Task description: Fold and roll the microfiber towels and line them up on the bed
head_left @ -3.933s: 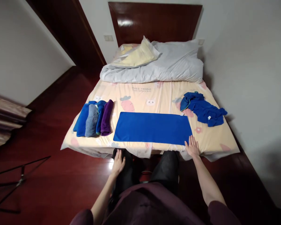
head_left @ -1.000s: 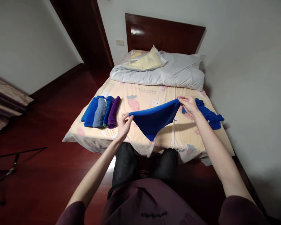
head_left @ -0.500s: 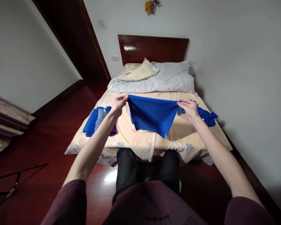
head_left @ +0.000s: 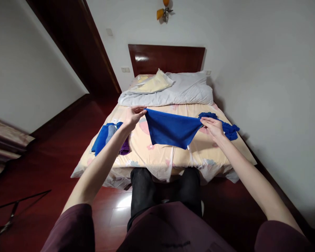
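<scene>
A blue towel (head_left: pixel 172 130) hangs stretched between my two hands above the bed, with a small white tag at its lower right. My left hand (head_left: pixel 134 116) pinches its upper left corner. At the upper right corner, my right hand (head_left: pixel 212 126) is closed on it too, a little lower than the left. Folded blue towels (head_left: pixel 102 140), a grey one (head_left: pixel 111 133) and a rolled purple one (head_left: pixel 125 147) lie to the left, partly behind my left forearm. Crumpled blue cloths (head_left: pixel 229 131) lie beyond my right hand.
The bed (head_left: pixel 144 157) has a floral sheet, with a light grey quilt (head_left: pixel 189 89) and a pale yellow pillow (head_left: pixel 157 82) by the dark headboard (head_left: pixel 168 57). A thin black metal frame (head_left: pixel 14 210) stands on the floor at left.
The towel is still held at both corners; its right end hangs lower relative to the left, and its lower edge has swung up slightly. The view has shifted a little.
</scene>
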Demonstrator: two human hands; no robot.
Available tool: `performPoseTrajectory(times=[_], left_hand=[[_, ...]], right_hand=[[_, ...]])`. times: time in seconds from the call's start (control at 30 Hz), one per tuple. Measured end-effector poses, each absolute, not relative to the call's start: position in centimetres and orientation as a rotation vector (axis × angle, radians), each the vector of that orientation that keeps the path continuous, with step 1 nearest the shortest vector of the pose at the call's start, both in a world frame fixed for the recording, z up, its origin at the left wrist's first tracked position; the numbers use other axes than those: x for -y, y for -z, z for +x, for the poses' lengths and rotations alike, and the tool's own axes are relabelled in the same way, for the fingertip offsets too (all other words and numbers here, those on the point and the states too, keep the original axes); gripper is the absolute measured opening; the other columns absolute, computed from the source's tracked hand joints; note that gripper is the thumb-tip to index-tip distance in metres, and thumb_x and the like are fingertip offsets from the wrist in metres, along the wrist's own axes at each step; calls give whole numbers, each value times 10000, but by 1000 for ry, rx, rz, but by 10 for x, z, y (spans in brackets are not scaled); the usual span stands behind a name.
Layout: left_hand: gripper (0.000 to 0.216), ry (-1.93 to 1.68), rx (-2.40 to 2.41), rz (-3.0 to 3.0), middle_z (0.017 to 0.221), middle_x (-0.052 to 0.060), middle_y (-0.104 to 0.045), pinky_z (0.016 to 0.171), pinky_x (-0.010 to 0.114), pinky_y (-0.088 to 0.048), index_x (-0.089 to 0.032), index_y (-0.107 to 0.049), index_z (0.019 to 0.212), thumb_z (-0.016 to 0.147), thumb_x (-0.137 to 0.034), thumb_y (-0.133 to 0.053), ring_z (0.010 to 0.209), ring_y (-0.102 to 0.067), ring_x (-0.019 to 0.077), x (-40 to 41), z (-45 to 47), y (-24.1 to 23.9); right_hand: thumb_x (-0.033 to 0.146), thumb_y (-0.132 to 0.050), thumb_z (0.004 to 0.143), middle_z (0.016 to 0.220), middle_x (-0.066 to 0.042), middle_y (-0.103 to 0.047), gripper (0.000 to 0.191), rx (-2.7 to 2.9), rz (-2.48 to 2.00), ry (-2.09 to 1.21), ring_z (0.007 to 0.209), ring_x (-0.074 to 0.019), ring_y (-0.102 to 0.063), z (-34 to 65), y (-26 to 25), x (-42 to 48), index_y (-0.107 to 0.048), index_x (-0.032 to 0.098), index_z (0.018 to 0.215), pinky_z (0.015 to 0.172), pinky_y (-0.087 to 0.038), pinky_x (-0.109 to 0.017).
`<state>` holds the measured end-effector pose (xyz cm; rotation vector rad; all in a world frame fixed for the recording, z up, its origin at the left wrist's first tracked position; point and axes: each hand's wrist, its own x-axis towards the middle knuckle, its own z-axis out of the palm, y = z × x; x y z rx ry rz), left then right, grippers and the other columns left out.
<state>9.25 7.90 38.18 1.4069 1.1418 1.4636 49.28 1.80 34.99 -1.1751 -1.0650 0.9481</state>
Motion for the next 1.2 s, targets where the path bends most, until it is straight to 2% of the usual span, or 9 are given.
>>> performPoseTrajectory(times=[0.2, 0.37, 0.6, 0.83, 1.03, 1.2], left_hand=[[614, -1316, -1147, 1522, 869, 121, -775, 815, 363, -570, -141, -793, 862, 473, -579, -977, 878, -704, 268, -51, 77, -385], [616, -1123, -1169, 1536, 826, 102, -771, 764, 355, -575, -153, -809, 880, 486, -600, -963, 793, -697, 235, -25, 58, -381], [456, -947, -1199, 1496, 827, 93, -753, 674, 321, -538, -159, -806, 889, 583, -461, -957, 727, -705, 212, -17, 34, -366], [415, -992, -1257, 1192, 752, 101, -737, 690, 359, -581, -131, -755, 839, 562, -319, -1000, 694, -738, 240, -68, 26, -329], [274, -1179, -1275, 1111, 694, 75, -704, 826, 403, -607, -114, -692, 781, 671, -175, -936, 675, -724, 195, -137, 42, -341], [244, -1440, -1128, 1340, 852, 76, -734, 778, 344, -602, -123, -715, 972, 798, -252, -827, 760, -726, 174, -162, 49, -343]], right_hand=[[502, -981, 502, 870, -67, -775, 542, 1087, -1240, -941, 745, -144, -661, 495, -350, 23, -803, 187, 906, 654, -506, -263], [458, -1009, 474, 850, -47, -755, 526, 1031, -1309, -1072, 688, -111, -625, 495, -349, 57, -802, 191, 877, 563, -477, -220], [308, -1016, 504, 834, -39, -735, 465, 945, -1294, -1283, 648, -111, -630, 498, -341, 53, -785, 193, 891, 557, -546, -231], [231, -954, 577, 740, -26, -699, 343, 990, -1329, -1347, 626, -122, -636, 475, -315, -19, -771, 178, 863, 518, -519, -223], [247, -911, 630, 703, -7, -695, 338, 978, -1335, -1155, 631, -129, -658, 439, -314, -94, -721, 187, 904, 520, -481, -205], [409, -891, 650, 782, -8, -712, 388, 1108, -1196, -846, 728, -155, -681, 431, -314, -121, -658, 218, 894, 599, -504, -236]])
